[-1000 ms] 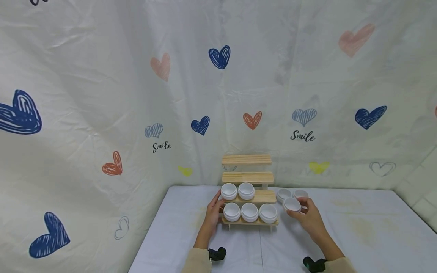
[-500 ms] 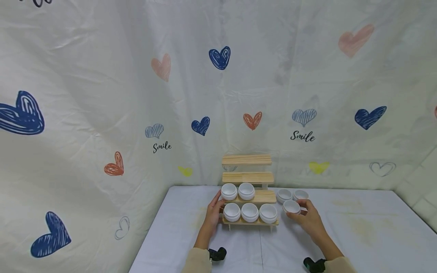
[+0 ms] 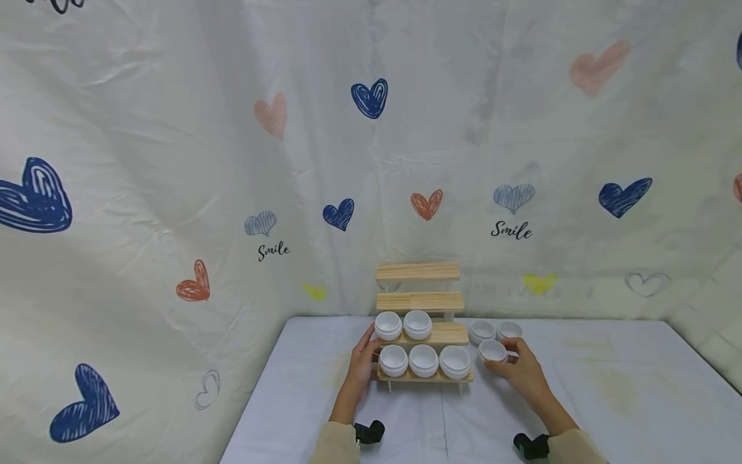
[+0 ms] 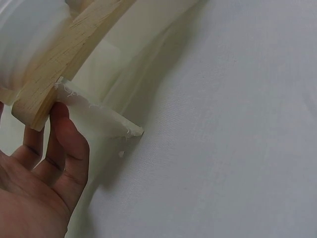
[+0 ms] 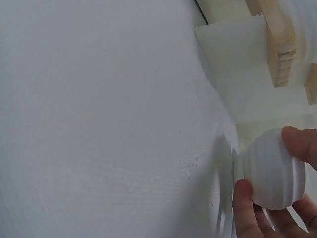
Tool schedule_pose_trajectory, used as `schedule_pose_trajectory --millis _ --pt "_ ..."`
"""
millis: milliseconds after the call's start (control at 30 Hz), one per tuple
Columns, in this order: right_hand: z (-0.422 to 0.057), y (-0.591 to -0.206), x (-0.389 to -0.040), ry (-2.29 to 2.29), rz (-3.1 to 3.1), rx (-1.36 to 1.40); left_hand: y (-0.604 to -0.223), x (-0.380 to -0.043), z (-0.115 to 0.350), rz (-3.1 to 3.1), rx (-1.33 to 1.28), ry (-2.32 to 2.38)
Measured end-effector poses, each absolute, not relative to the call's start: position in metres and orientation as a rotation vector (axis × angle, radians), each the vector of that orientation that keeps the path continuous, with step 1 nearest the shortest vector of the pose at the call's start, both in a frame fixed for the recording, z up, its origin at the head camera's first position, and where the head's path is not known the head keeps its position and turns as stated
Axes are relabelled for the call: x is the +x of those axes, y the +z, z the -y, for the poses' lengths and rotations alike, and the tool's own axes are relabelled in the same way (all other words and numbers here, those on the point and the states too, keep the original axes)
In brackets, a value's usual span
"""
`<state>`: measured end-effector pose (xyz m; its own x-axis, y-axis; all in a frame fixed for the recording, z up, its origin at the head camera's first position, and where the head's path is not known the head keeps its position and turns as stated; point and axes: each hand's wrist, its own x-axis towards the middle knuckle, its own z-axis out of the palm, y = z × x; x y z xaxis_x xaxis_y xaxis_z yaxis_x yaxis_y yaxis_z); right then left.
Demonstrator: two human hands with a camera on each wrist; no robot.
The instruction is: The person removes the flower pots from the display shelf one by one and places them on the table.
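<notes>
My left hand (image 3: 361,366) grips the left end of a tiered wooden display stand (image 3: 423,301). In the left wrist view its fingertips (image 4: 60,111) bend against the end of a wooden board, beside a pale leg. My right hand (image 3: 524,374) holds a small white bowl (image 3: 493,351) by its sides, right of the stand. The right wrist view shows this bowl (image 5: 272,171) between thumb and fingers, close over the white cloth. Two white bowls (image 3: 418,325) sit on the second step and three white bowls (image 3: 424,361) on the lowest.
Two more white bowls (image 3: 482,332) stand on the table just behind the held one. The stand's upper two boards (image 3: 418,272) carry nothing. White cloth covers the table (image 3: 585,386), and a heart-printed curtain (image 3: 324,161) hangs behind it.
The bowl in my right hand has come slightly lower and left, showing more of the bowl behind it. My left hand keeps its place on the stand.
</notes>
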<state>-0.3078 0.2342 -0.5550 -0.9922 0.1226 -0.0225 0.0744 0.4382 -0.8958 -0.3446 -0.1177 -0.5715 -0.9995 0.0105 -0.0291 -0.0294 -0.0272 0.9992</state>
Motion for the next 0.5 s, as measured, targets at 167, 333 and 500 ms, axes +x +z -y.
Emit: schedule_pose_trajectory --millis 167,333,500 --pt "-0.2344 -0.5551 -0.3117 1.592 2.652 -0.18 -0.5704 -0.3444 0.1182 -2.165 -0.024 2.236" --pt "-0.2336 -0.5543 -0.3138 1.562 2.676 -0.182 -0.5665 -0.3423 0.1175 -2.163 -0.026 2.225" --pt "-0.2324 -0.5553 -0.3149 1.54 2.694 -0.19 -0.5663 -0.3413 0.1176 -2.164 -0.033 2.226"
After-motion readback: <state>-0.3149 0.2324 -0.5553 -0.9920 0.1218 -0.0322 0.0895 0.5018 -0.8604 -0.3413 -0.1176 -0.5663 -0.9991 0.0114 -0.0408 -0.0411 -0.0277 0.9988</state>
